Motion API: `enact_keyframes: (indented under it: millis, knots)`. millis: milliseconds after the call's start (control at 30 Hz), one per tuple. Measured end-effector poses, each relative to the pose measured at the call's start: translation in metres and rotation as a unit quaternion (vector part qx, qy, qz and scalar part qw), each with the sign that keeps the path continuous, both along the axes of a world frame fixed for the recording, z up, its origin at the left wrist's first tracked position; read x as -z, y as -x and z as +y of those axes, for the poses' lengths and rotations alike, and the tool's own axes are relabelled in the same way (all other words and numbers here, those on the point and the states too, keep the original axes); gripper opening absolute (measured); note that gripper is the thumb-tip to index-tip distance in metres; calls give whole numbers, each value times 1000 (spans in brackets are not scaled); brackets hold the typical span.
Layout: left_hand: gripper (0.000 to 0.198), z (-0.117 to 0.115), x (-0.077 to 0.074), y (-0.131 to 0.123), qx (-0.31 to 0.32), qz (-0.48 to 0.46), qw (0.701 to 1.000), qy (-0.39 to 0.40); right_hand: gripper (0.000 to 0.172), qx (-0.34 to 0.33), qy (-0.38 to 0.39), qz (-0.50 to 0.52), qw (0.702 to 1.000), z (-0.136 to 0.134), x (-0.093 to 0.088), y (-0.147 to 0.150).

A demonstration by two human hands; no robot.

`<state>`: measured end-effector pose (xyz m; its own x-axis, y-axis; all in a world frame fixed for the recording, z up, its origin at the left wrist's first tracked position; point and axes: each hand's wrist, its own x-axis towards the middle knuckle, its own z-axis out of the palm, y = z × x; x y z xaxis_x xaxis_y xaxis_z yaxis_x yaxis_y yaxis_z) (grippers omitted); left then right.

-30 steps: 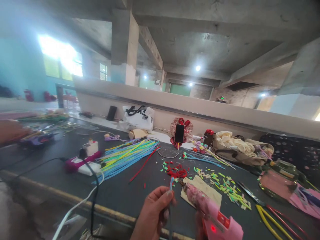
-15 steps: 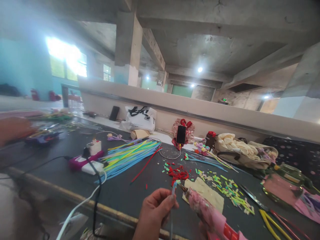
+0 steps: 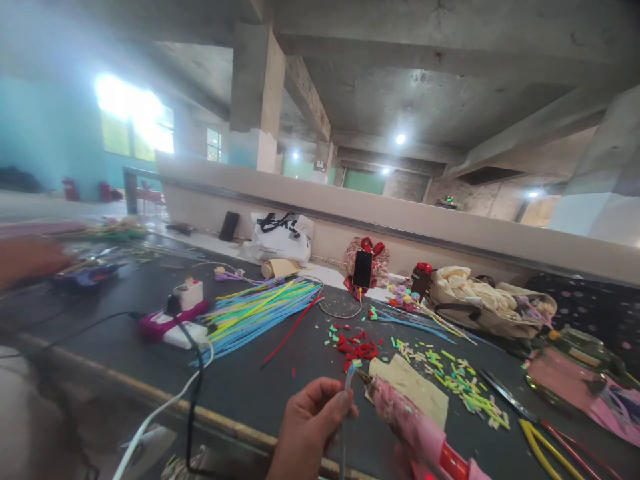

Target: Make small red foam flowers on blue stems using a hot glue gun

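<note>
My left hand [image 3: 317,423] pinches a thin pale-blue fuzzy stem [image 3: 349,379] upright between thumb and forefinger, with a small pale-green piece at its top. From the lower right, a pink hot glue gun [image 3: 407,417] points at the stem, its dark nozzle right by the upper end; whether they touch I cannot tell. My right hand is mostly out of the frame below the gun, with only a blurred bit near the gun's underside. Behind the stem lies a pile of red fuzzy pieces [image 3: 357,347]. A beige sheet [image 3: 415,390] lies under the gun.
Blue, yellow and green fuzzy stems [image 3: 265,310] lie left of centre, near a purple power strip [image 3: 150,327] with cables. Short cut pieces [image 3: 455,373], scissors [image 3: 505,393] and a glass jar [image 3: 565,367] are on the right. Another person's blurred arm [image 3: 30,260] reaches in far left.
The glue gun has shifted slightly left, its nozzle closer to the stem's top. My left hand stays almost still. The other person's arm at the far left has moved a little.
</note>
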<state>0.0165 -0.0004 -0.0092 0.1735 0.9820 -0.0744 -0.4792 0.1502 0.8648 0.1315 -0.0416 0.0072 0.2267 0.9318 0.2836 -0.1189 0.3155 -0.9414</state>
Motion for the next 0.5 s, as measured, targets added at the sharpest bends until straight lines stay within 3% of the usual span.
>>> enact_keyframes:
  millis: [167,500]
  knots:
    - [32,-1,0,0,-9,2,1000,11,16,2,-1,0,1000,9,1,-1]
    - [35,1,5,-1,-7,-4,1000,5,19,0,3,-11,1000,-3,0,7]
